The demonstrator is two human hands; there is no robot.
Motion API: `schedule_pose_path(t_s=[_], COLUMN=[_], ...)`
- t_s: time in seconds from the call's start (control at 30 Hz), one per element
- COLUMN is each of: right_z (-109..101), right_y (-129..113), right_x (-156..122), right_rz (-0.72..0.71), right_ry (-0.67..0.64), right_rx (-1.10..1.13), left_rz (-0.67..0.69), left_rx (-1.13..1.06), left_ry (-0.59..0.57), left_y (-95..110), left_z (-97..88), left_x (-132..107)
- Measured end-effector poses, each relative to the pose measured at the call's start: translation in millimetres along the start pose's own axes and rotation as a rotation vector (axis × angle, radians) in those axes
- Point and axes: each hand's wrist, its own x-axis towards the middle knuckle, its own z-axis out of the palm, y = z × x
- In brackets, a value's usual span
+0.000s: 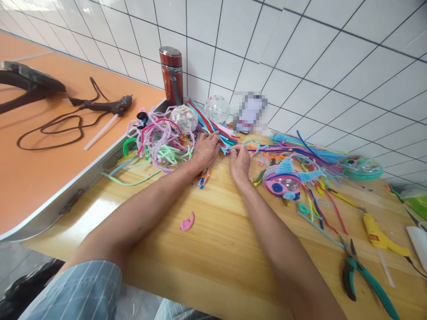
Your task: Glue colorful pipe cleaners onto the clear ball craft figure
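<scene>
My left hand lies palm down on a bundle of coloured pipe cleaners, its fingers curled over the strands. My right hand is just to its right, fingers pinched on a thin purple pipe cleaner that runs off to the right. A tangle of pale purple, pink and green pipe cleaners lies left of my left hand. A pink and blue fish figure made of pipe cleaners around a clear ball sits right of my right hand.
Two clear balls and a red flask stand by the tiled wall. Green-handled pliers and a yellow glue gun lie on the wooden table at right. A black glue gun with cord rests on the orange table. A pink curl lies near me.
</scene>
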Motion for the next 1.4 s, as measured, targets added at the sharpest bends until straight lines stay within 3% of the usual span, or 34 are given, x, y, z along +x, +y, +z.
schedule_pose_path(t_s=[0.87,1.4], right_z=[-5,-18], right_y=[-19,-10], right_x=[12,2], right_rz=[-0.124,-0.15], right_ry=[-0.022,-0.005], right_rx=[-0.02,-0.027], left_rz=[0.014,-0.025], left_rx=[-0.002,0.011], left_ry=[-0.005,-0.03], left_y=[-1,5], left_z=[6.4,3.9], left_x=[2,2])
